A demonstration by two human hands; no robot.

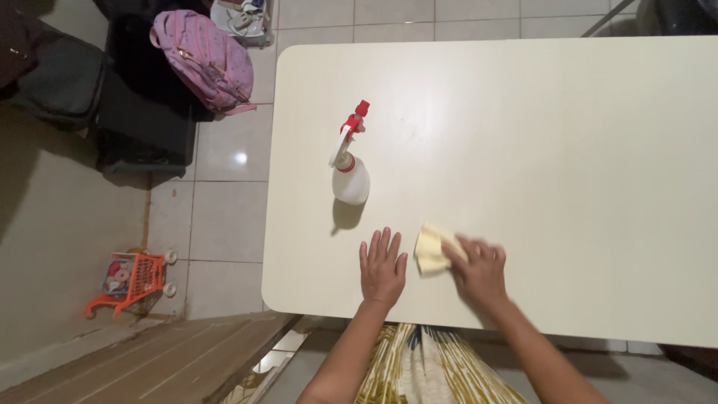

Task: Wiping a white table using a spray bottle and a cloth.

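Cloth (432,249) lies pressed under the right hand (479,271) fingers, just right of the flat, open left hand (382,267) on the table (561,150)

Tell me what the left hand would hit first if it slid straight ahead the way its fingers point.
Probably the spray bottle: the left hand lies flat on the table, fingers pointing up the picture, slightly left. It might just pass the bottle's right side.

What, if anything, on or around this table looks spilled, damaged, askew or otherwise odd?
Nothing stands out. The spray bottle stands upright on the cream table, with no visible spill. The left hand lies flat on the tabletop; the right hand presses a yellow cloth. A pink backpack and an orange toy cart sit off the table.
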